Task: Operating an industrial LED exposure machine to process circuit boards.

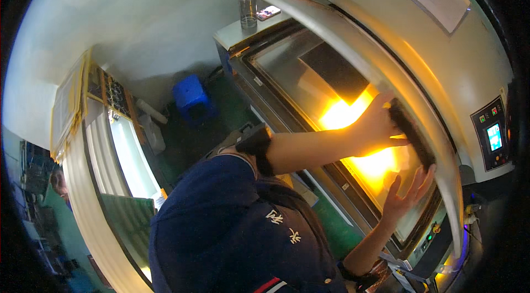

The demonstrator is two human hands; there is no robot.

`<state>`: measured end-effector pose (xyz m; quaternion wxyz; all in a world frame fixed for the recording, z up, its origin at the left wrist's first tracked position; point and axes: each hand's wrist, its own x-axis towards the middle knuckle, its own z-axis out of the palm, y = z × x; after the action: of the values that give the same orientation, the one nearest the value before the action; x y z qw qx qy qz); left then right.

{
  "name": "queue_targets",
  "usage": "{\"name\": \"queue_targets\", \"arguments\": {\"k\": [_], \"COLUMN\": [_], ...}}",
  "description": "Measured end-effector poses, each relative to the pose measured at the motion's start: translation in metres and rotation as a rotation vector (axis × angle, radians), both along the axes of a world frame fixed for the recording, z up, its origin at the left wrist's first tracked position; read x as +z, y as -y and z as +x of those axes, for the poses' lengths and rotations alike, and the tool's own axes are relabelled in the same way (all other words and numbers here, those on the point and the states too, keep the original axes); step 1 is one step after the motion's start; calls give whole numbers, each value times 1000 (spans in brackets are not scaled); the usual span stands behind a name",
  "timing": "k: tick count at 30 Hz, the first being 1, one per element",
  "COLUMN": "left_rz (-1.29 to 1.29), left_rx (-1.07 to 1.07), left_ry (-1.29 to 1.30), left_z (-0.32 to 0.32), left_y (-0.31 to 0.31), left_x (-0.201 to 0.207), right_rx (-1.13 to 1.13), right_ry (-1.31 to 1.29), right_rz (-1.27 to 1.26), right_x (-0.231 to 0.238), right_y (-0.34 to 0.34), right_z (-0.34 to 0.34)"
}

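Note:
A dark, narrow panel or strip is seen almost edge-on over the lit bed, below the raised lid. My left hand reaches across from the left and grips its upper part, fingers bent at its edge. At the strip's lower end is my right hand, fingertips against it and thumb spread away. The strip's flat face cannot be made out. Beneath both hands, the machine's glass bed glows bright yellow in the middle. Farther up the bed lies a dark rectangular sheet.
The pale lid slants over the bed's far side. A control panel with a lit screen is at the right. A clear bottle and a phone stand on the back-left ledge. On the floor is a blue stool; a curtained cabinet is at left.

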<state>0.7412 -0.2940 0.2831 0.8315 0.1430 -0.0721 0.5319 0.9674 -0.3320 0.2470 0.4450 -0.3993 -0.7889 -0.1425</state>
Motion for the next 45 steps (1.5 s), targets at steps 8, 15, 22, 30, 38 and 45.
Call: {"name": "queue_targets", "arguments": {"k": [8,15,22,30,38,45], "left_rz": [889,648,691,1247,1137,1253], "left_rx": [296,539,735,495,462,483], "left_ry": [-877,-1941,-2636,-2301,-2233,-2189], "left_z": [-92,-251,-334,-386,-401,-390], "left_y": [-96,-211,-171,-146,-146,-149], "left_x": [-37,-207,-314,-297,-301,-281], "right_rx": [-189,-135,-281,-494,-544,-658], "right_ry": [45,-141,131,35,-290,-912], "right_rz": [250,-250,-640,-529,-1536,-1388], "right_x": [13,-60,-284,-344,-279,-235], "right_y": [-66,-134,-241,-307,-301,-112], "right_z": [-46,-133,-167,-129,-148,-190]}}
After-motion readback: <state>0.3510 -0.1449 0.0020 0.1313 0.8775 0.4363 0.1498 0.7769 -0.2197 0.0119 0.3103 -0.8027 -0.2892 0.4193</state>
